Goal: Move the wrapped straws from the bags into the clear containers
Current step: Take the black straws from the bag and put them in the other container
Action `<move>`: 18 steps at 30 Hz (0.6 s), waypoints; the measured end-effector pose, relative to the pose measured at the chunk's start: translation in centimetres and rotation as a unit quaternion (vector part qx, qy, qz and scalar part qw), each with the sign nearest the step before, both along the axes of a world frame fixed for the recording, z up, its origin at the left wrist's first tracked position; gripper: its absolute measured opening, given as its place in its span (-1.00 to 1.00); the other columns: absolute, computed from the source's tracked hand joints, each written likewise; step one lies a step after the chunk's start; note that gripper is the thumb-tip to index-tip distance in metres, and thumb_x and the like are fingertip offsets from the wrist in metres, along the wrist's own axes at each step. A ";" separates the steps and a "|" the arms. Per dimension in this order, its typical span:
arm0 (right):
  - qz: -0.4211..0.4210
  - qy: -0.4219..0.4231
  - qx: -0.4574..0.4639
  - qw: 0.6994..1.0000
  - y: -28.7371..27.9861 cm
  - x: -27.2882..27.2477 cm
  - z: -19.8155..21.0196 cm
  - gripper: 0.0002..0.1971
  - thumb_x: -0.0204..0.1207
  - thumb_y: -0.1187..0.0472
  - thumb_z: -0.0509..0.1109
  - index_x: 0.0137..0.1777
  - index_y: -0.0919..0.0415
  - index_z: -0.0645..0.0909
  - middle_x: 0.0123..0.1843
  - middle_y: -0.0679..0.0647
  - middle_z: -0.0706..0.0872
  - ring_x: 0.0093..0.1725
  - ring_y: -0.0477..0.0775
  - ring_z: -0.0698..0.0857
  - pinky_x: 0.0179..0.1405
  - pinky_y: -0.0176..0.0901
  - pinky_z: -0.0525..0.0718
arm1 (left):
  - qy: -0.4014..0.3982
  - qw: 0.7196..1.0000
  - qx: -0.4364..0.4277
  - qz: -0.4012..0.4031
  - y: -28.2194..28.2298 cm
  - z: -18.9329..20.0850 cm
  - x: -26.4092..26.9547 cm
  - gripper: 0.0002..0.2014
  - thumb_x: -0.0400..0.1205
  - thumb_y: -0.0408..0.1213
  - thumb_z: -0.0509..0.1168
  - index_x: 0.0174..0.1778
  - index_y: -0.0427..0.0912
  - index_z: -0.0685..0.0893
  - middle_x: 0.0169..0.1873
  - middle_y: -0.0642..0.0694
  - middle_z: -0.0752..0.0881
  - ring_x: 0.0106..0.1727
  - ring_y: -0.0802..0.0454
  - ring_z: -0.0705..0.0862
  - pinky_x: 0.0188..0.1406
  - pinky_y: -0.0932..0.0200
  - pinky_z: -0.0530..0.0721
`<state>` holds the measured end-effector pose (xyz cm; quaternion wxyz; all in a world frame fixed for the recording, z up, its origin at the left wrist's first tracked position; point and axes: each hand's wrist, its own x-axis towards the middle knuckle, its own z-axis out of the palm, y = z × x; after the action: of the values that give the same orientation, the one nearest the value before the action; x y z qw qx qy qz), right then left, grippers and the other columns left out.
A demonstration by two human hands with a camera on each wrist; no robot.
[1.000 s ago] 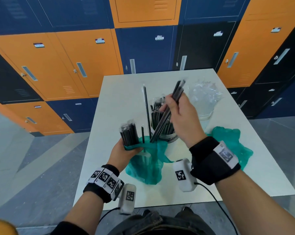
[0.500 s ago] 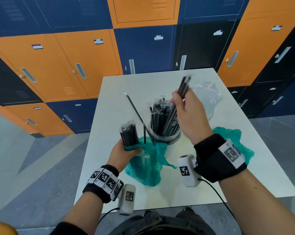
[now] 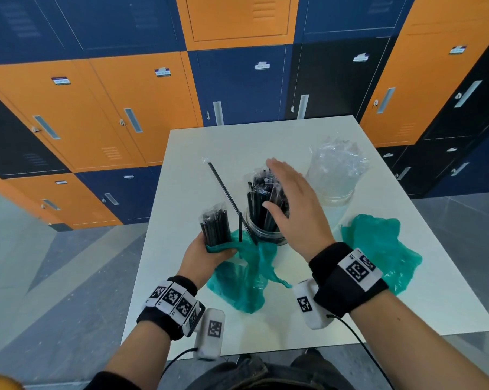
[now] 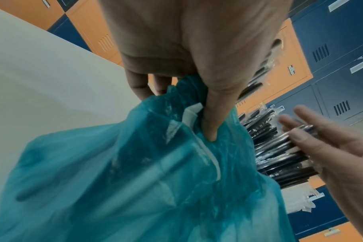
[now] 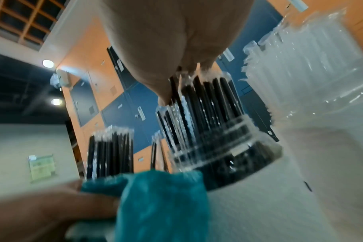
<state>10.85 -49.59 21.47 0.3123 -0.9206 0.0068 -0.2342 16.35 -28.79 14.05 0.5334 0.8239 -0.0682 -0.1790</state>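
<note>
White table (image 3: 187,153), left hand (image 3: 202,256) clutching bagged straws (image 3: 215,226), flat-fingered right hand (image 3: 294,209) touching jar's straws (image 3: 258,198)

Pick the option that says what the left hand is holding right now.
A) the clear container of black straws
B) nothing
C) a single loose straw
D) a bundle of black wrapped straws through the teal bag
D: in the head view the left hand grips the teal bag bunched around a bundle of black wrapped straws standing up out of it.
</note>
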 end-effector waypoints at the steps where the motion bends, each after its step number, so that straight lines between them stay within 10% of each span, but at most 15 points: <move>1: 0.013 0.009 -0.037 0.999 0.1 0.2 -0.4 -0.40 0.65 0.26 0.30 0.65 0.04 0.23 0.65 -0.04 0.34 0.66 -0.09 0.21 0.68 -0.03 0.09 | -0.001 1.000 0.000 -0.001 0.0 0.0 0.0 -0.65 0.46 -0.34 0.57 0.14 -0.13 0.68 -0.11 0.07 0.78 -0.11 0.22 0.73 -0.30 0.50 0.60; 7: -0.041 0.042 -0.261 0.964 0.1 0.1 -2.9 -0.53 0.69 0.07 0.09 0.58 0.06 0.40 0.56 -0.08 0.49 0.66 0.00 0.26 0.64 0.25 -0.05 | -0.005 1.000 0.001 0.001 0.3 0.0 0.1 -0.64 0.45 -0.34 0.58 0.14 -0.14 0.70 -0.09 0.06 0.79 -0.10 0.24 0.73 -0.30 0.54 0.59; 12: -0.073 -0.006 -0.132 0.989 1.2 1.8 1.3 -0.68 0.64 -0.10 0.20 0.23 -0.07 0.69 0.26 -0.17 0.65 0.35 -0.01 0.45 0.41 0.04 0.23 | -0.004 1.000 -0.005 0.001 0.7 -0.2 0.2 -0.63 0.44 -0.35 0.58 0.15 -0.15 0.71 -0.08 0.00 0.81 -0.08 0.16 0.76 -0.29 0.52 0.61; 18: -0.027 0.203 -0.212 0.956 2.3 8.0 5.0 -0.54 0.58 -0.32 0.14 0.12 -0.07 0.72 0.32 -0.06 0.51 0.37 0.06 0.34 0.40 0.11 0.16 | -0.001 1.000 -0.006 -0.003 0.7 -0.2 -0.1 -0.64 0.44 -0.36 0.58 0.13 -0.14 0.71 -0.09 -0.01 0.81 -0.07 0.10 0.77 -0.24 0.43 0.65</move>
<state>18.89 -47.31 26.50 0.0951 -0.9933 0.0452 -0.0474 16.26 -28.05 13.90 0.5377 0.8208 -0.0719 -0.1791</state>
